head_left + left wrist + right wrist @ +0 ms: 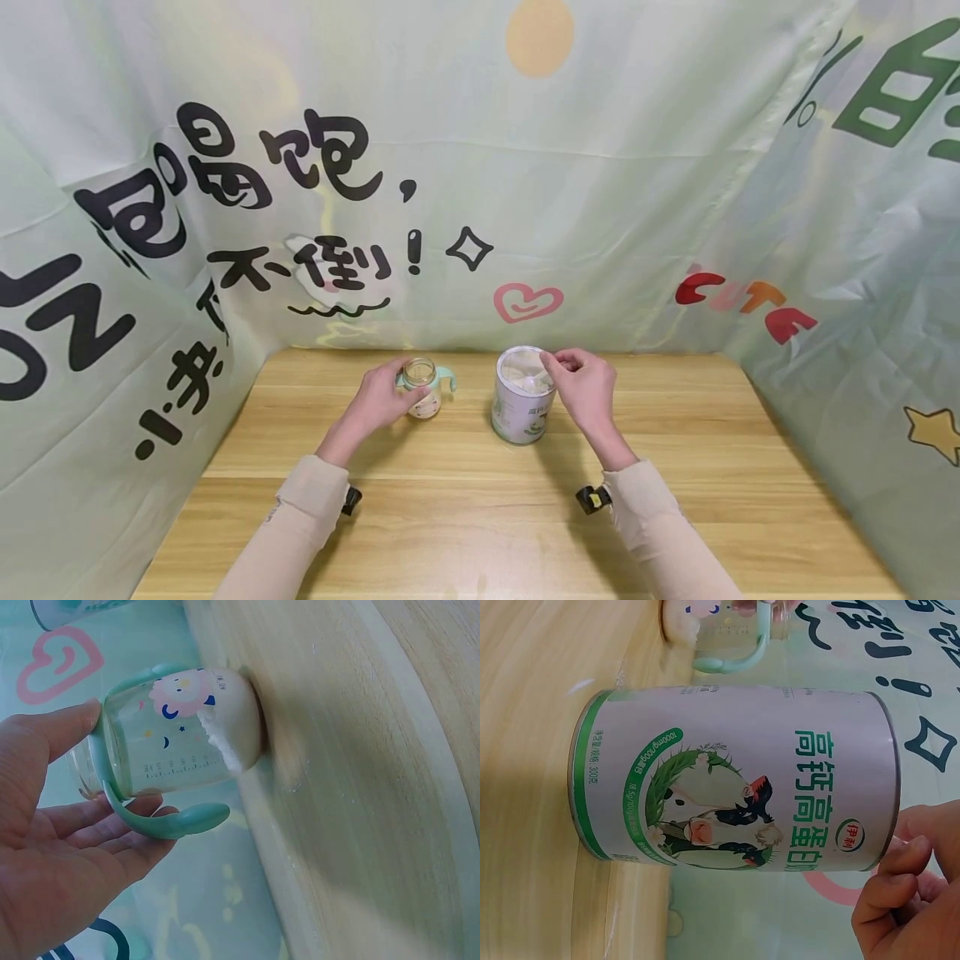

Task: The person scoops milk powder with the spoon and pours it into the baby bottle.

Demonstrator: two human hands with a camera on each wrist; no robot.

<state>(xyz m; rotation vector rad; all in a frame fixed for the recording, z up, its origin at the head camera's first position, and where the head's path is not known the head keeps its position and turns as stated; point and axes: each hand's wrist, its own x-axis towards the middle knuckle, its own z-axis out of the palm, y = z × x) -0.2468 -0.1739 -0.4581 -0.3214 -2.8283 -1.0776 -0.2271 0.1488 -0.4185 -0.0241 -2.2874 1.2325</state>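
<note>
A baby bottle [169,735] with a mint-green two-handled collar stands upright on the table, white powder heaped in its bottom. My left hand [382,396] grips it near the neck, thumb on one side and fingers on the other. To its right stands an open milk powder can [735,780] with a cow picture. Inside the can's mouth lies a white scoop [534,382]. At the can's right rim, my right hand [587,385] has curled fingers and appears to pinch the scoop's handle. The fingertips partly hide that handle.
The wooden table [465,517] carries both containers near its back edge. Small white specks lie on the wood by the bottle. Printed fabric [637,208] hangs behind the table and along both sides.
</note>
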